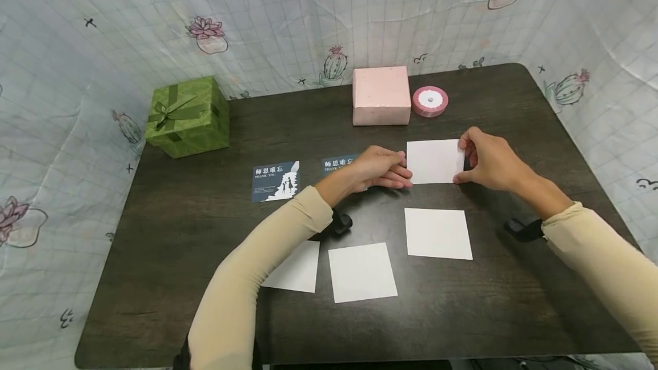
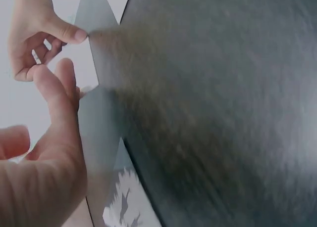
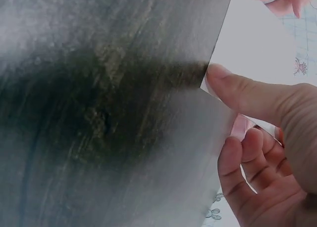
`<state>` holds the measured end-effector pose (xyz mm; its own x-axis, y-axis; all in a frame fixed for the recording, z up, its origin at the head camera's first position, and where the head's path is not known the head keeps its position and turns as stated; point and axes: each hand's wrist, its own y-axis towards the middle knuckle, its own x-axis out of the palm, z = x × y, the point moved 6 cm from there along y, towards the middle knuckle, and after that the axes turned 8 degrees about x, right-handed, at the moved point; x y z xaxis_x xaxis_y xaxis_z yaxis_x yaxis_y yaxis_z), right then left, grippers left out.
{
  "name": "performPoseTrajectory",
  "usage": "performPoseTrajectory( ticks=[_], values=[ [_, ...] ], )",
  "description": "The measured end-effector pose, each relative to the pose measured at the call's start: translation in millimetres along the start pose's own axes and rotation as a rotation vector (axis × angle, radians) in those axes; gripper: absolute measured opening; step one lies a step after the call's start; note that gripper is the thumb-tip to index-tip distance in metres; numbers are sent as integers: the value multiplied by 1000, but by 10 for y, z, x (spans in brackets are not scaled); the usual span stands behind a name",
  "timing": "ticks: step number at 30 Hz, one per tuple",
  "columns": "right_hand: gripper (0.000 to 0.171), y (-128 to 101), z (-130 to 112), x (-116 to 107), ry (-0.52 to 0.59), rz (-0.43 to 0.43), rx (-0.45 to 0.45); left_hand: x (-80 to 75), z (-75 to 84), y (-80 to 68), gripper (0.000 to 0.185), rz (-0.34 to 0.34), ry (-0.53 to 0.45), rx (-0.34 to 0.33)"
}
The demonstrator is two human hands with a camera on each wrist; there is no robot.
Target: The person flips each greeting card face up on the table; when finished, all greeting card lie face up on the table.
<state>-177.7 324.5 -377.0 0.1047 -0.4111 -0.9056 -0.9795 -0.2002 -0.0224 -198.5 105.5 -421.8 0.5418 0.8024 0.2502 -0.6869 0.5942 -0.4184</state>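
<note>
- Two hands meet at one white card (image 1: 434, 161) just right of the middle of the head view, on a dark wood-grain surface (image 1: 205, 244) closed in by a pale cactus-print backdrop (image 1: 77, 101)
- Green gift box (image 1: 187, 116) with a bow stands in the upper left of the surface, at its back corner
- Dark blue printed card (image 1: 276, 180) lies flat left of centre; a second blue card (image 1: 336, 163) beside it is half hidden behind the left hand
- White sheet (image 1: 295, 270) in the lower left middle is partly covered by the left forearm in its beige sleeve; another white sheet (image 1: 362, 272) lies just right of it, apart
- Left hand (image 1: 380, 169) lies low at the white card's left edge, fingertips touching that edge; in the left wrist view its thumb and a finger close on the card's edge, so it is pinching the card
- Pink box (image 1: 381, 95) stands at the back centre, well behind the held card
- Third white sheet (image 1: 438, 233) lies flat below the held card, apart from it
- Pink ribbon spool (image 1: 429, 101) lies just beside the pink box on its right
- Right hand (image 1: 490, 160) grips the card's right edge, fingers curled over the top corner and thumb at the lower corner; the right wrist view shows the thumb tip pressed on the card's corner
- Black wrist mounts show under both forearms
</note>
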Motion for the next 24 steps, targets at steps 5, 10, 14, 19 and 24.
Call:
performPoseTrajectory(
  ticks=[5, 10, 14, 19, 24],
  values=[
    [66, -47, 29, 4, 6, 46, 7, 55, -18, 28, 36, 63, -95, 21],
    [72, -85, 59, -33, 42, 37, 91, 76, 0, 21, 37, 130, -117, 22],
    [57, -115, 141, -9, 258, -159, 257, 101, 13, 18, 37, 140, -126, 28],
    [60, -154, 202, 98, 634, -458, 451, 95, 27, 15, 36, 150, -137, 36],
    [80, -103, 237, -68, 735, -400, 477, 106, 164, -13, 39, 148, -112, 149]
  ],
)
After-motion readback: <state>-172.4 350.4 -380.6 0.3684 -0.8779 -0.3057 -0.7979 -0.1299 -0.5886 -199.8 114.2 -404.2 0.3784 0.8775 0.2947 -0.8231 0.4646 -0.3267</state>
